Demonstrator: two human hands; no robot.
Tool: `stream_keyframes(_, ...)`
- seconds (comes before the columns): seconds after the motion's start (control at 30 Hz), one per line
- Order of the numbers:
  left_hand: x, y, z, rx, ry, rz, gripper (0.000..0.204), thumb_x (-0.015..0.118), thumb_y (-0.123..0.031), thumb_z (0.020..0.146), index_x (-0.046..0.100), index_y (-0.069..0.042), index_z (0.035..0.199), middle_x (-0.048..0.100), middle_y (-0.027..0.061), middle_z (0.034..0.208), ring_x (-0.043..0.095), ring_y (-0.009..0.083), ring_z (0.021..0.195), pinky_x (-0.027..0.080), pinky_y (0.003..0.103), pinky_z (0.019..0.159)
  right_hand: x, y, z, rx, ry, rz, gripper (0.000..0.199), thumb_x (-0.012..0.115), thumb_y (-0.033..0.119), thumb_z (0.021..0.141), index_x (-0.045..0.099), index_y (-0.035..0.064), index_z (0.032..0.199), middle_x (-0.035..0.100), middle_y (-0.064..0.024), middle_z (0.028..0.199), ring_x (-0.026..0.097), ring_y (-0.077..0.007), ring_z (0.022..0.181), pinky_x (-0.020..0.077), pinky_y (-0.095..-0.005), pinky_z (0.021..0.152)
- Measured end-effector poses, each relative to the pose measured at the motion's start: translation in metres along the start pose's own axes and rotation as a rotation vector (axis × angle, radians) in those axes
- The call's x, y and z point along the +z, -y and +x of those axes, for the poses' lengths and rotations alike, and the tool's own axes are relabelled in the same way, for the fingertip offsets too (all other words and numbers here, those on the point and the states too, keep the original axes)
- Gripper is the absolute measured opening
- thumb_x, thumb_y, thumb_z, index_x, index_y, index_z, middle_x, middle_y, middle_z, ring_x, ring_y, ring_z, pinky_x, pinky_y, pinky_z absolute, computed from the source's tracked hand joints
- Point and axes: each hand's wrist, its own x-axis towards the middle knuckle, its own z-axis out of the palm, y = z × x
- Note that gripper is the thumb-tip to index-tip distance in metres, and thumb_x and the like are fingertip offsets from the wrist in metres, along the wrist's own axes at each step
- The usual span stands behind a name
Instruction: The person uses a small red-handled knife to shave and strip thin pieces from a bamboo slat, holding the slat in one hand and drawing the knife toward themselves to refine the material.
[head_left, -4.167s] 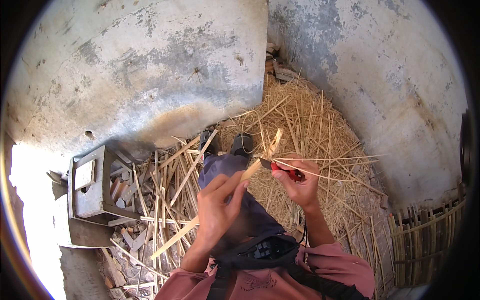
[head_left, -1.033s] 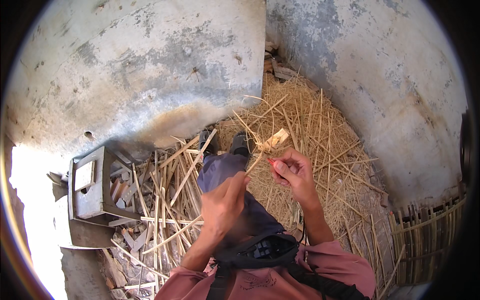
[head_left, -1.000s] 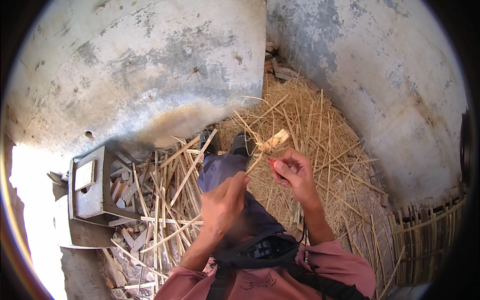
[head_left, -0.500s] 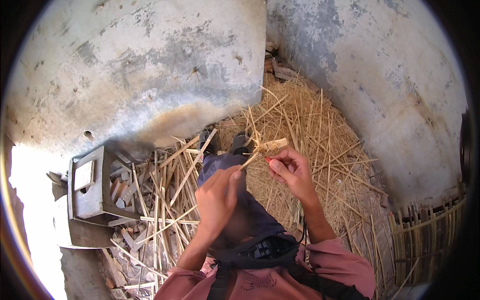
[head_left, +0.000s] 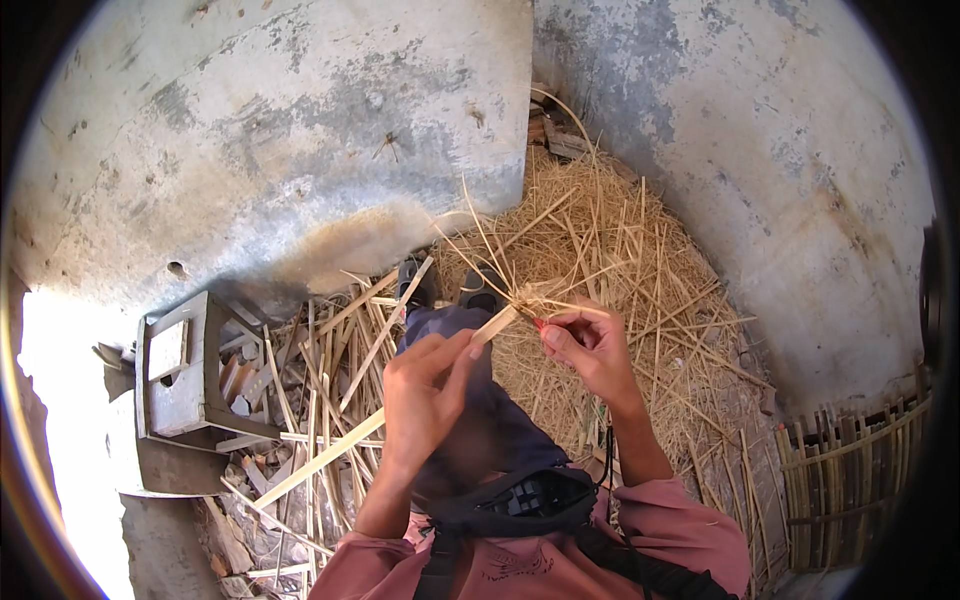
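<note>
Pinched in my left hand [head_left: 428, 385] is a long, pale bamboo strip [head_left: 330, 462], which runs from the lower left, past my wrist, up to the middle. My right hand [head_left: 588, 345] is closed round a small red-handled knife [head_left: 540, 323] at the strip's far end. Most of the knife is hidden by my fingers and the curls. Thin shavings [head_left: 487, 240] fan out from that end, some curving up and to the right. Both hands are above my legs, close together but apart.
A heap of fine shavings and thin strips [head_left: 640, 290] covers the floor ahead and to the right. More bamboo strips [head_left: 325, 400] lie at the left beside a grey box-like frame [head_left: 185, 365]. Worn walls [head_left: 300, 130] enclose the corner; a slatted bamboo panel [head_left: 850, 465] leans at right.
The bamboo strip has turned its flat side up, and its long tail now shows at the lower left. The shavings at its end have spread wider. Both hands stay nearly in place.
</note>
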Motion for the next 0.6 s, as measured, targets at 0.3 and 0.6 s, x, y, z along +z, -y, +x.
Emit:
stream_keyframes(0.3, 0.009, 0.004, -0.005, 0.003, 0.015, -0.005, 0.019, 0.080, -0.008, 0.098, 0.080, 0.006, 0.112, 0.069, 0.0117, 0.076, 0.060, 0.0170, 0.062, 0.045, 0.032, 0.059, 0.020, -0.027, -0.008, -0.173, -0.199, -0.004, 0.010, 0.078, 0.003, 0.101, 0.070, -0.0038, 0.102, 0.074, -0.0066, 0.100, 0.069, -0.0096, 0.090, 0.0560, -0.0251, 0.079)
stream_keyframes(0.6, 0.013, 0.010, -0.010, 0.017, 0.007, -0.099, 0.020, 0.078, -0.008, 0.100, 0.080, 0.004, 0.116, 0.059, 0.0090, 0.069, 0.050, 0.0134, 0.056, 0.038, 0.033, 0.053, 0.024, -0.035, -0.008, -0.239, -0.205, 0.041, 0.011, 0.080, 0.005, 0.100, 0.072, -0.0024, 0.102, 0.076, -0.0064, 0.099, 0.066, -0.0050, 0.084, 0.0526, -0.0230, 0.072)
